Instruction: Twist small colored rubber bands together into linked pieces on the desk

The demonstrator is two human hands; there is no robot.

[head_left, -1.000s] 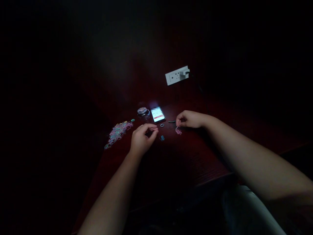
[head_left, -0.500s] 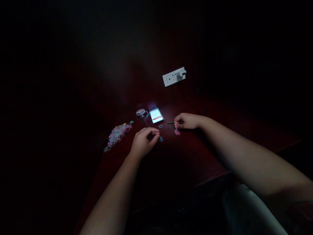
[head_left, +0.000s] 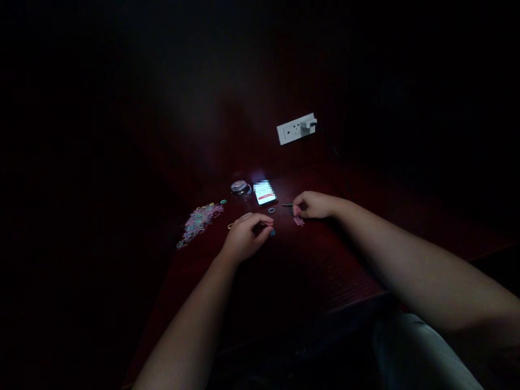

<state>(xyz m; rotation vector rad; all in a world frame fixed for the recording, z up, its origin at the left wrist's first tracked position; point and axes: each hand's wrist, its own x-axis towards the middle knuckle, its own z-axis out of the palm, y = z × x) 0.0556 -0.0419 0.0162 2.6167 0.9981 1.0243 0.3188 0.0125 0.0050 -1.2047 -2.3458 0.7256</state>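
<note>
On the dark red table, my left hand (head_left: 247, 234) rests with its thumb and index finger curved and a small gap between their tips. A few blue rubber bands (head_left: 272, 233) lie just by those fingertips. My right hand (head_left: 312, 205) is bent downward with its fingers close together, right above a small bunch of pink rubber bands (head_left: 299, 221). Whatever is between its fingertips is too small and dark to make out. A single bluish band ring (head_left: 272, 210) lies between the hands, beyond the left fingertips. Part of a yellow band (head_left: 230, 226) shows behind my left hand.
A heap of mixed coloured rubber bands (head_left: 201, 221) lies to the left. Further back stand a round clear jar (head_left: 240, 187) and a lit phone (head_left: 266, 199). A thin dark green item (head_left: 287, 205) lies near my right hand. A wall socket (head_left: 296, 129) holds a plug and cable.
The view has shifted slightly, so everything sits a little further right. My left thumb and index finger have parted somewhat. The pink strand at my right fingertips no longer shows.
</note>
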